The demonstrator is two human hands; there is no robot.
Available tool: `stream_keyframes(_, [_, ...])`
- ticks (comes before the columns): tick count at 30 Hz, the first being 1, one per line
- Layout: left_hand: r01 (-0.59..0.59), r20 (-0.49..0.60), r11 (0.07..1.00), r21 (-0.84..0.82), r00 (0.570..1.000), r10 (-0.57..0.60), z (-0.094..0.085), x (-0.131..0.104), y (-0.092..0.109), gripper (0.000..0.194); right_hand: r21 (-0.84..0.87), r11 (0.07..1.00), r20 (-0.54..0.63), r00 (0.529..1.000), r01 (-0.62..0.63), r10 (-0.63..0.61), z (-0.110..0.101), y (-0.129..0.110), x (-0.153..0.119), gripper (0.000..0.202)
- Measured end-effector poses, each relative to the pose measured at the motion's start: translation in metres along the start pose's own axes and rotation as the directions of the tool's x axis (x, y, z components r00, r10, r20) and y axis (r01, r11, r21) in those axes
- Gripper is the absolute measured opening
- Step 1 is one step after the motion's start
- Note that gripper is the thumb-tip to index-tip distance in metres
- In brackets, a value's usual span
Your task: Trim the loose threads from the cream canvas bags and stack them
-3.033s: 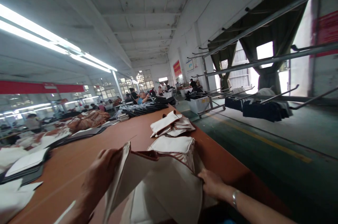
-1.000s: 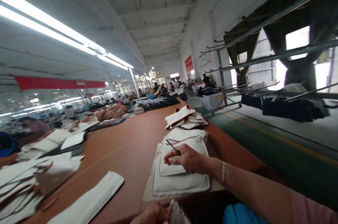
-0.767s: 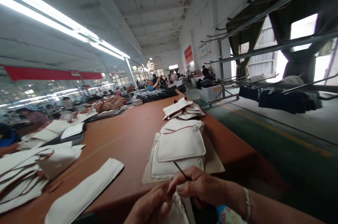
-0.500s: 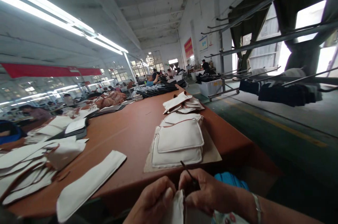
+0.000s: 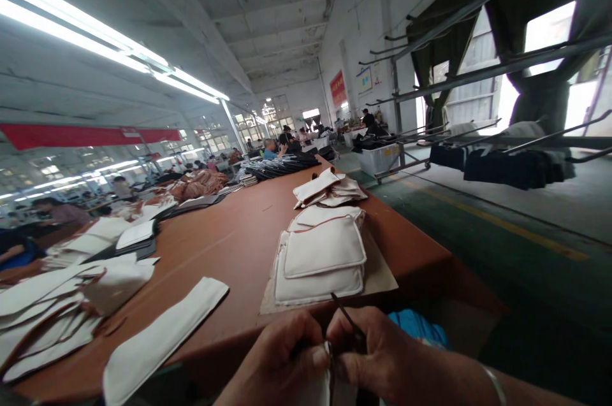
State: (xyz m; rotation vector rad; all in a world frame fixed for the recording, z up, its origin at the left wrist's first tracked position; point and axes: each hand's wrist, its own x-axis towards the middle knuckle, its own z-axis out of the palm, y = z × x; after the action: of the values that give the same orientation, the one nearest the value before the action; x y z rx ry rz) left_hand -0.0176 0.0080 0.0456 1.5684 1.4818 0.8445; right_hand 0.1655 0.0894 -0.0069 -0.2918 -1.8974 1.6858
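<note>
At the bottom of the view my left hand (image 5: 282, 355) is closed on the edge of a cream fabric piece (image 5: 317, 391), thumb on top. My right hand (image 5: 377, 352) is closed beside it, with thumb and forefinger at the same edge. A thin dark pointed tool (image 5: 342, 310) sticks up out of my right hand; its lower part is hidden in the palm, so its kind is unclear. Just beyond my hands, a stack of cream fabric pouches (image 5: 325, 253) lies on a brown sheet on the table.
The brown table (image 5: 224, 227) runs away from me. A long cream panel (image 5: 165, 336) overhangs its near edge; more cream pieces (image 5: 48, 304) lie at left. Smaller pouches (image 5: 329, 186) sit behind the stack. A metal rack (image 5: 478, 78) stands at right. People work farther back.
Both hands stay at the fabric edge and have drawn slightly closer together. My right forearm has shifted a little, and the view has moved slightly.
</note>
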Motion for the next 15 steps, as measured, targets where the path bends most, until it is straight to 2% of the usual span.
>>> stream_keyframes(1, [-0.006, -0.018, 0.998, 0.059, 1.000, 0.008, -0.002, 0.002, 0.002, 0.037, -0.152, 0.983, -0.025, 0.994, 0.102, -0.107, -0.001, 0.001, 0.002, 0.014])
stream_keyframes(3, [-0.004, -0.042, 0.988, 0.153, 0.999, 0.010, -0.003, 0.005, -0.001, 0.034, -0.429, 0.847, 0.005, 0.939, 0.313, -0.345, -0.005, 0.006, 0.005, 0.003])
stream_keyframes(5, [-0.025, -0.029, 0.980, 0.197, 0.999, 0.031, 0.000, 0.007, -0.012, 0.035, -0.563, 0.706, 0.095, 0.882, 0.430, -0.462, -0.008, 0.014, 0.005, 0.006])
stream_keyframes(8, [-0.053, 0.022, 0.985, 0.163, 0.999, 0.050, 0.014, 0.004, -0.035, 0.040, -0.644, 0.619, 0.178, 0.875, 0.450, -0.450, -0.010, 0.031, 0.000, 0.007])
stream_keyframes(11, [0.026, 0.004, 0.999, 0.027, 1.000, -0.026, 0.029, -0.001, -0.049, 0.040, -0.695, 0.533, 0.270, 0.863, 0.482, -0.428, -0.010, 0.041, -0.008, 0.008])
stream_keyframes(12, [0.050, 0.000, 0.998, -0.038, 0.999, -0.051, 0.034, -0.003, -0.050, 0.040, -0.686, 0.540, 0.282, 0.863, 0.487, -0.420, -0.009, 0.040, -0.010, 0.009])
stream_keyframes(13, [0.067, 0.010, 0.992, -0.105, 0.998, -0.066, 0.037, -0.004, -0.051, 0.040, -0.663, 0.587, 0.263, 0.878, 0.465, -0.399, -0.009, 0.038, -0.012, 0.009])
stream_keyframes(15, [0.100, 0.069, 0.965, -0.244, 0.994, -0.086, 0.042, -0.006, -0.050, 0.042, -0.541, 0.783, 0.134, 0.950, 0.307, -0.281, -0.008, 0.032, -0.015, 0.011])
